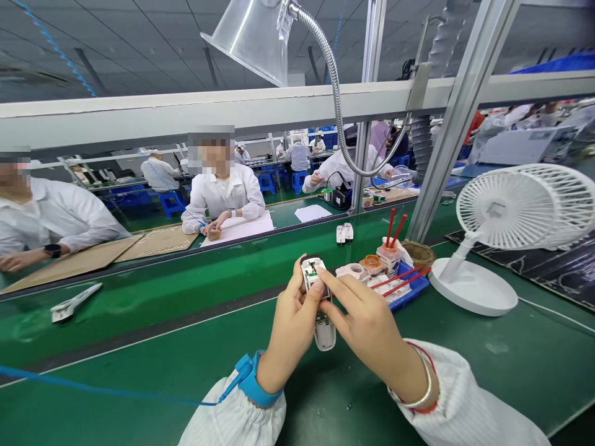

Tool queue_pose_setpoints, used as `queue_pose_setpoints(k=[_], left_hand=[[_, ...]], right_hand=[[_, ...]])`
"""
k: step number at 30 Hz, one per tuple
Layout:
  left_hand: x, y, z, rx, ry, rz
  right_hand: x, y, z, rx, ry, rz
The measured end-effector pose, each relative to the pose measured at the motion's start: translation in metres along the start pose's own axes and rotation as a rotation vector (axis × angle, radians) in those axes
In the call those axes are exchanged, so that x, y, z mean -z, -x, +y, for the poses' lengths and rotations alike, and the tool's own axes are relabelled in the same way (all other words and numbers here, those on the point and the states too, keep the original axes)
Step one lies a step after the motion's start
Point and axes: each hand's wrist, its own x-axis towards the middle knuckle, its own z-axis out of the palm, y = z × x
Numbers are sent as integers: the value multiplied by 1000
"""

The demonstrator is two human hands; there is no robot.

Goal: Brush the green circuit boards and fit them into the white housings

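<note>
A small white plastic device housing (pixel 325 334), long and narrow with green circuit board showing inside, is held up above the green bench. My left hand (pixel 295 310) is closed around its left side, thumb lying across the front. On the other side, my right hand (pixel 365 316) presses its fingertips against the open face of the housing. Whether the right fingers pinch a small part there is hidden. A blue strap (pixel 261 379) with a cord circles my left wrist. Just past my right hand stands a blue tray (pixel 409 292) holding small pots and red sticks.
A white fan (pixel 474 288) stands at the right, near a round brown container (pixel 419 254). Two small white parts (pixel 344 233) lie on the green belt (pixel 186 294), with a white long-handled piece (pixel 74 305) at left. A lamp (pixel 255 37) hangs overhead. Co-workers sit opposite.
</note>
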Motion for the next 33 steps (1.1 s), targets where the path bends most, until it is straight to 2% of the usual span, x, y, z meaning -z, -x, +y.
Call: queue_pose_setpoints(k=[3,6,7,9,11,13,17,21,28,33], left_hand=[[0,-2,0,-24,52,17],[0,-5,-1,-18,206,45],[0,-6,-1,-11,244,66],[1,-7,-2,19,267,97],[2,-9,-3,62,256,87],[3,-10,-3,81,250,75],[5,-14,-6,47,246,94],[6,-22,-18,58,225,71],[7,-49,-59,188,290,91],[16,-58,-64,299,306,41]], right_hand=[[-8,1,0,-76,-143,35],[-23,5,-7,-352,-433,114],[-28,6,-10,-449,-563,80],[-38,8,-16,-601,-831,-88],[-44,9,-21,-711,-989,-223],[-47,9,-21,-769,-1000,-224],[-55,10,-16,-791,-1029,-166],[-70,14,-9,-900,-1129,-152],[-98,20,13,-1080,-1181,-163],[-98,16,22,-1077,-1181,-229]])
